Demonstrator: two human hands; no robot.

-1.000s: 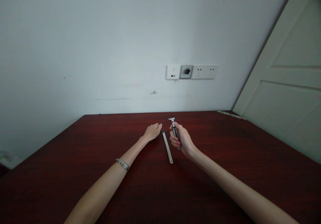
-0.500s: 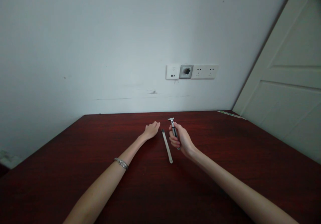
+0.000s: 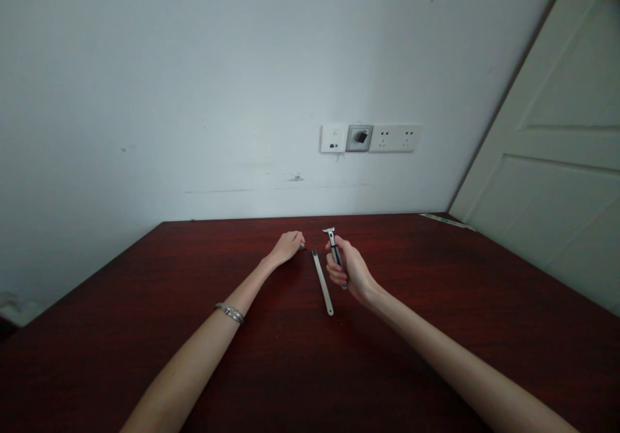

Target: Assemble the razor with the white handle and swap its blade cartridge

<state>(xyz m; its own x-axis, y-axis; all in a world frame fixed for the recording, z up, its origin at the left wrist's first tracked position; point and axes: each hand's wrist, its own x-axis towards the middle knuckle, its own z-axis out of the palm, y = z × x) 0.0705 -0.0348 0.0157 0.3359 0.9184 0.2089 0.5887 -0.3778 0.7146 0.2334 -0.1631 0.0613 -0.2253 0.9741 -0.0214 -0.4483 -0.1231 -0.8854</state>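
Note:
My right hand (image 3: 349, 269) is closed around a slim dark-handled tool with a metal head (image 3: 333, 244), held upright above the dark red table (image 3: 300, 355). Just to its left a long thin metal strip (image 3: 322, 282) lies flat on the table. My left hand (image 3: 287, 247) rests on the table beyond the strip's far end, fingers curled down over a small dark thing (image 3: 302, 248) that peeks out at the fingertips. I cannot make out what that thing is. A metal bracelet (image 3: 229, 313) sits on my left forearm.
A white wall rises behind the table, with a row of sockets and a switch (image 3: 370, 138). A pale door (image 3: 562, 181) stands at the right. A thin light strip (image 3: 445, 221) lies at the table's far right corner.
My left hand has slid away from the strip toward the far left and curled its fingers over a small dark thing. My right hand and the tool have barely moved.

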